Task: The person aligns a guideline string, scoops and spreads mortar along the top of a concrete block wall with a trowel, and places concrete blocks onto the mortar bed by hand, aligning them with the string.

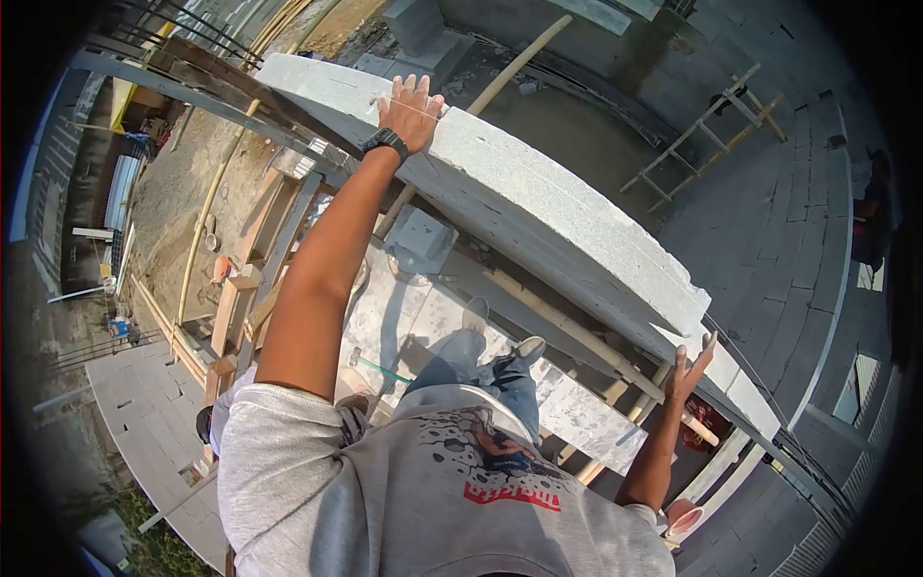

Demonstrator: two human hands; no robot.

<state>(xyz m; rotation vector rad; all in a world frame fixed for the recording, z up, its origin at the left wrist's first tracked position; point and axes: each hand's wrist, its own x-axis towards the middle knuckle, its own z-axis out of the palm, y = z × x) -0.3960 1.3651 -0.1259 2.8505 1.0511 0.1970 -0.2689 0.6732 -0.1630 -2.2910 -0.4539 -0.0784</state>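
A wall of pale grey blocks (558, 192) curves across the head view, bent by the wide lens. My left hand (411, 113) lies on its top edge with the fingers stretched out, a black watch on the wrist. A thin string line runs along the wall top near those fingers. My right hand (690, 373) is raised at the wall's right part, just below a step in the top course. Its fingers are apart and nothing is in them; whether it touches the wall I cannot tell. A loose grey block (420, 236) sits behind the wall, near my feet.
I stand on a pale, spattered platform (586, 409), where a green-handled tool (380, 365) lies. Bamboo poles (577, 337) run between platform and wall. A wooden ladder (697, 144) stands beyond the wall. At lower right is a bucket (683, 519). Another person shows at the far right edge.
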